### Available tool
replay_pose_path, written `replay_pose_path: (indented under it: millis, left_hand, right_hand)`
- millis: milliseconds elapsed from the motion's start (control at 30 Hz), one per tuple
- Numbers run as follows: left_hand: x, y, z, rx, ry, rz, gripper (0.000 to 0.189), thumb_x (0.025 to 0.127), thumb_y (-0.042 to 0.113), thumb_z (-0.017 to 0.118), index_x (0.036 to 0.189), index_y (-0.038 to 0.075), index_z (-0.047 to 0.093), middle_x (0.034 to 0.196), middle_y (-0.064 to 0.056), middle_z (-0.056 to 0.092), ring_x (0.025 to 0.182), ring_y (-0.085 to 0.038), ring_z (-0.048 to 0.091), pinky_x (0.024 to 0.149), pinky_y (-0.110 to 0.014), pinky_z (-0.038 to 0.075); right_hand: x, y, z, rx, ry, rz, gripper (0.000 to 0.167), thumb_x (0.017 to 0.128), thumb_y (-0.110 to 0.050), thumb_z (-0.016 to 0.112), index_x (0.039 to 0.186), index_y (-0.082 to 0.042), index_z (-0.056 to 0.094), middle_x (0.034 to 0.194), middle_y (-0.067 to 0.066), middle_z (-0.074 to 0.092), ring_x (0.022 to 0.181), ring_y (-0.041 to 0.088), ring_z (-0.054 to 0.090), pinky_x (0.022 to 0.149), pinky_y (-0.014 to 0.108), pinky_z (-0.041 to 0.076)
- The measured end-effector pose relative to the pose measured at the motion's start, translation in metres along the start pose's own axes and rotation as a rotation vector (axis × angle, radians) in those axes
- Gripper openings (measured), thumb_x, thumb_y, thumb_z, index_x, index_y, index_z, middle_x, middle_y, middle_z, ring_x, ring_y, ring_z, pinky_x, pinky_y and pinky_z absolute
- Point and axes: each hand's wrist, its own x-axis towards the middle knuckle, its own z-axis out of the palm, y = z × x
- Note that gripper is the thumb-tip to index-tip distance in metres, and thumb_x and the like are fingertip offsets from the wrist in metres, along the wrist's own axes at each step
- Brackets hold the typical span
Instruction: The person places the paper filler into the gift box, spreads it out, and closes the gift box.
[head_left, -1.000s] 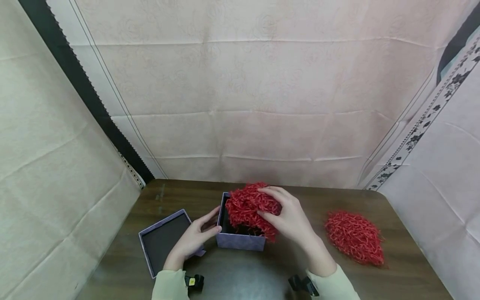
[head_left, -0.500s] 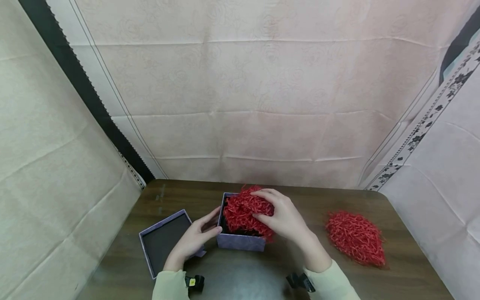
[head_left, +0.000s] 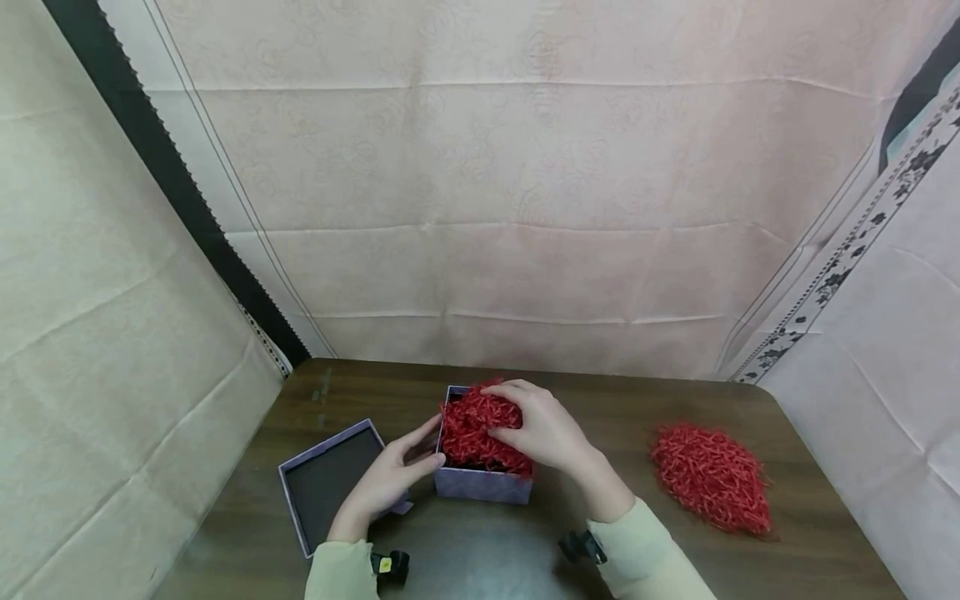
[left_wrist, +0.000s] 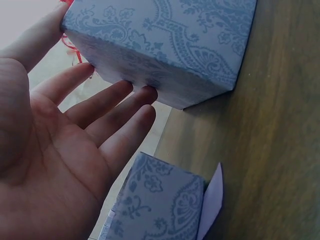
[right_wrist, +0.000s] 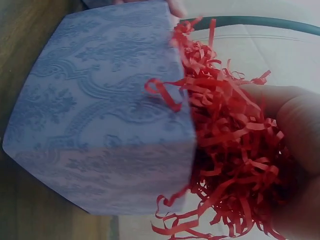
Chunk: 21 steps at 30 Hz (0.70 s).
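Note:
A lidless box (head_left: 482, 487) with blue-grey patterned paper outside and a black inside stands on the table. Red shredded paper (head_left: 478, 427) fills its opening and bulges above the rim; in the right wrist view, strands of this shredded paper (right_wrist: 230, 130) hang over the edge. My right hand (head_left: 542, 427) grips the clump from above and from the right, thumb nearer me. My left hand (head_left: 393, 473) lies along the box's left wall; the left wrist view has the fingertips of its nearly straight fingers (left_wrist: 107, 102) touching the wall and the thumb at the upper corner. The box's floor is hidden.
The box's lid (head_left: 330, 479) lies at the left, black inside upward, partly under the left forearm. Another heap of red shredded paper (head_left: 711, 477) sits on the right of the brown table (head_left: 480, 550). Pale cloth (head_left: 510, 192) hangs behind and at both sides.
My right hand has moved left and slightly down with the red shredded paper, which now sits lower and covers more of the box's opening. The left hand has stayed in place.

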Motion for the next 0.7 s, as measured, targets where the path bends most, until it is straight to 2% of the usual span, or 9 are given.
replay_pose_path:
  millis: [133,333,467,700]
  left_hand:
    - [0.000,0.000,0.000,0.001,0.000,0.004,0.069,0.109,0.027,0.066,0.170,0.017,0.034,0.164,-0.017,0.045,0.150,-0.036,0.045,0.119,-0.050,0.040]
    - [0.000,0.000,0.001,-0.004,0.003,-0.016,0.068,0.109,0.029,0.067,0.169,0.024,0.036,0.167,-0.007,0.044,0.149,-0.030,0.047,0.117,-0.041,0.044]
    - [0.001,0.000,0.001,-0.003,-0.002,-0.009,0.067,0.109,0.029,0.067,0.169,0.028,0.036,0.169,-0.002,0.040,0.151,-0.028,0.045,0.117,-0.040,0.043]
    - [0.000,0.002,0.001,-0.009,-0.001,-0.010,0.067,0.109,0.027,0.067,0.169,0.029,0.037,0.168,-0.003,0.041,0.150,-0.029,0.045,0.117,-0.041,0.043]
  right_hand:
    - [0.006,0.003,0.009,-0.017,-0.029,-0.002,0.052,0.090,-0.023,0.088,0.140,-0.021,0.072,0.139,0.007,0.067,0.124,0.027,0.066,0.100,0.051,0.057]
    - [0.014,0.005,0.020,-0.042,-0.075,-0.001,0.051,0.092,-0.023,0.087,0.140,-0.021,0.072,0.139,0.008,0.067,0.121,0.027,0.067,0.097,0.051,0.059]
    - [0.020,0.008,0.026,-0.060,-0.110,-0.007,0.050,0.093,-0.021,0.086,0.141,-0.021,0.071,0.136,0.006,0.068,0.118,0.025,0.067,0.095,0.049,0.059]
    - [0.030,0.016,0.039,-0.120,-0.198,-0.019,0.052,0.092,-0.020,0.086,0.142,-0.018,0.071,0.141,0.009,0.067,0.123,0.026,0.066,0.095,0.046,0.059]
